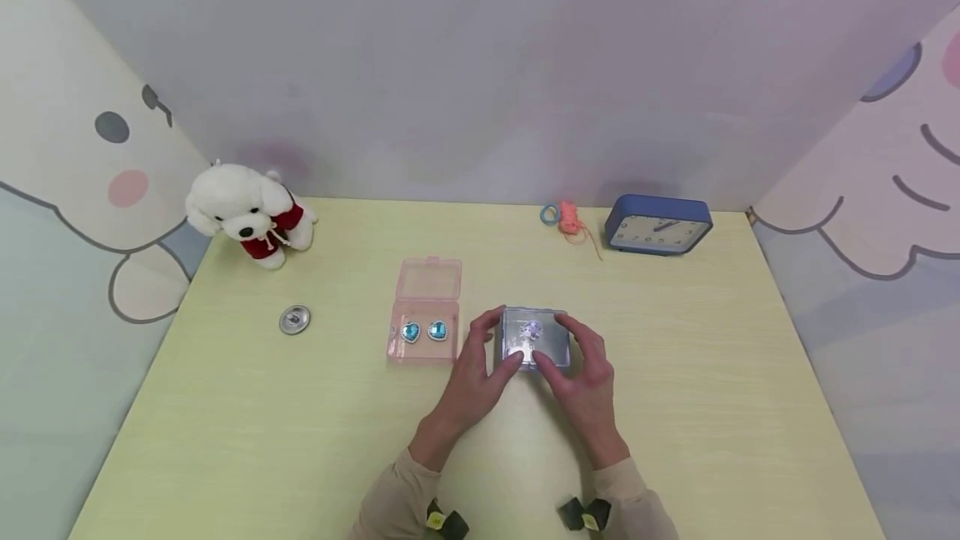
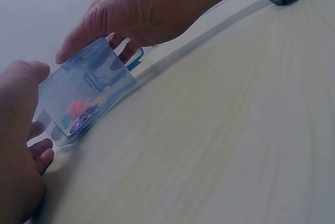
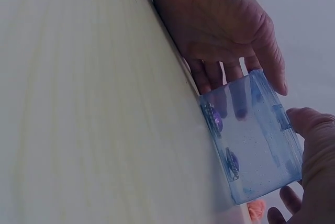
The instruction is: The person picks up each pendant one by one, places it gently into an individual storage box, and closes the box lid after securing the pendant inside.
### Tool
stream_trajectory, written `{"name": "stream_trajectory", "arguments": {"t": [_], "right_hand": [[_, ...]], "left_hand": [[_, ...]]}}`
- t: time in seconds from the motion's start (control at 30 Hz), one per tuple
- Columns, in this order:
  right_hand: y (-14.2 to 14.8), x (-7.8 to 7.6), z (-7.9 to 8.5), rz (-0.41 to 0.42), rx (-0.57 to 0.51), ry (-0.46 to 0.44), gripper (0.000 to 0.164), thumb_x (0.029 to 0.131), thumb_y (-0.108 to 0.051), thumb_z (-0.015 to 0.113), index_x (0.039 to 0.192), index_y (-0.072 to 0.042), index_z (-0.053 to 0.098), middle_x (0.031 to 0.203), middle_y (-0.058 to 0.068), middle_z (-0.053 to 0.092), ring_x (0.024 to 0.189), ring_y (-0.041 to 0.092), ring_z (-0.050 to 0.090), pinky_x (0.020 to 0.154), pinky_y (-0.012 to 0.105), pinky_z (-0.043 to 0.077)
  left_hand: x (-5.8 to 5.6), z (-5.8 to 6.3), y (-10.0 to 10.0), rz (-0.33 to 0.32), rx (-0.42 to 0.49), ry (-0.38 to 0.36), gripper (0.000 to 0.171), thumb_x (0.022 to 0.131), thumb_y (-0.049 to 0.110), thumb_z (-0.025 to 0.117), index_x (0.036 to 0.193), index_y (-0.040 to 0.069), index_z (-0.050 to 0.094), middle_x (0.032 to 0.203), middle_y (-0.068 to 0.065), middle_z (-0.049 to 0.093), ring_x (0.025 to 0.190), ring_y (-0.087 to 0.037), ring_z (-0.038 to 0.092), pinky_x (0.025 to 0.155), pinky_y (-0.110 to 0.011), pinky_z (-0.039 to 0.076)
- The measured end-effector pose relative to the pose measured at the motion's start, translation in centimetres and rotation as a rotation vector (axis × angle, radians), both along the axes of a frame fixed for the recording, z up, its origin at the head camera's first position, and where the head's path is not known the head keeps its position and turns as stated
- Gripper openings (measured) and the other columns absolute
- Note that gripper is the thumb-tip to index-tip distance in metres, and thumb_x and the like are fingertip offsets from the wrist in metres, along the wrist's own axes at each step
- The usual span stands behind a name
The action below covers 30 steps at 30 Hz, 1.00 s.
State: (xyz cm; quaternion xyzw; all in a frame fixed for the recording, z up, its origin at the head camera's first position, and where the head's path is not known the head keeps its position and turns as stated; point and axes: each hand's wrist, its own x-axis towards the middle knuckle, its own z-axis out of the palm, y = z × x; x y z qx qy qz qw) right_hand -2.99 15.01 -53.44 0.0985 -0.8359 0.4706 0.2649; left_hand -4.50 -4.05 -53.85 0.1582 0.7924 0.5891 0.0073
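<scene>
A clear blue plastic box [image 1: 553, 347] stands on the table with its lid down. Purple gems with sparkling rims lie inside it; the right wrist view shows two, one a purple gem [image 3: 215, 119] near the far end. My left hand [image 1: 474, 373] grips the box's left side, with its thumb at the front edge. On the right side my right hand [image 1: 587, 373] holds it the same way, fingers around the side and thumb at the front. Just left of the box, an open pink plastic case [image 1: 423, 355] holds two blue heart-shaped gems [image 1: 438, 330].
A round silver metal piece [image 1: 295, 320] lies at the left. Along the back are a white plush dog [image 1: 232, 198] in a red top, a blue ring [image 1: 551, 214], a coral bundle of yarn [image 1: 569, 217] and a blue clock [image 1: 660, 225]. Walls border the table [image 1: 247, 423].
</scene>
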Motion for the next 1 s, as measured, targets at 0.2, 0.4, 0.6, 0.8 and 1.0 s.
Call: {"name": "stream_trajectory", "arguments": {"t": [0.2, 0.4, 0.6, 0.8, 1.0], "right_hand": [[0.0, 0.0, 0.0, 0.001, 0.005, 0.003, 0.07, 0.075, 0.001, 0.091, 0.138, 0.0, 0.063, 0.136, 0.014, 0.069, 0.126, 0.038, 0.059, 0.116, 0.017, 0.035], [-0.1, 0.1, 0.0, -0.005, 0.008, -0.01, 0.069, 0.075, 0.0, 0.091, 0.138, -0.001, 0.064, 0.135, 0.014, 0.069, 0.126, 0.037, 0.058, 0.115, 0.016, 0.034], [0.0, 0.3, 0.3, -0.02, 0.059, -0.022, 0.068, 0.075, -0.002, 0.092, 0.137, -0.001, 0.065, 0.134, 0.016, 0.067, 0.127, 0.039, 0.056, 0.115, 0.013, 0.033], [-0.2, 0.5, 0.8, -0.043, 0.097, -0.042, 0.068, 0.074, -0.005, 0.094, 0.136, 0.0, 0.065, 0.133, 0.021, 0.065, 0.13, 0.041, 0.054, 0.114, 0.01, 0.031], [-0.6, 0.8, 1.5, -0.056, 0.127, 0.017, 0.061, 0.076, -0.003, 0.091, 0.132, 0.001, 0.067, 0.132, 0.024, 0.064, 0.129, 0.042, 0.056, 0.113, 0.01, 0.032]], "left_hand": [[0.0, 0.1, 0.0, 0.01, 0.0, 0.011, 0.067, 0.102, 0.03, 0.068, 0.158, 0.015, 0.034, 0.155, -0.005, 0.051, 0.144, -0.025, 0.047, 0.113, -0.051, 0.044], [0.1, 0.0, 0.0, 0.011, 0.002, -0.005, 0.068, 0.102, 0.031, 0.068, 0.158, 0.015, 0.033, 0.154, -0.004, 0.051, 0.144, -0.024, 0.047, 0.115, -0.05, 0.043], [0.1, 0.1, 0.1, 0.022, 0.011, -0.016, 0.07, 0.101, 0.03, 0.07, 0.158, 0.014, 0.034, 0.154, -0.006, 0.052, 0.143, -0.025, 0.047, 0.115, -0.05, 0.043], [0.7, 0.3, 0.0, 0.042, 0.003, -0.047, 0.074, 0.101, 0.034, 0.07, 0.16, 0.014, 0.031, 0.157, -0.007, 0.049, 0.146, -0.026, 0.046, 0.116, -0.05, 0.043], [2.8, 1.1, -0.4, 0.043, -0.124, -0.014, 0.086, 0.098, 0.034, 0.074, 0.165, 0.016, 0.023, 0.164, -0.006, 0.041, 0.15, -0.025, 0.042, 0.117, -0.051, 0.043]]}}
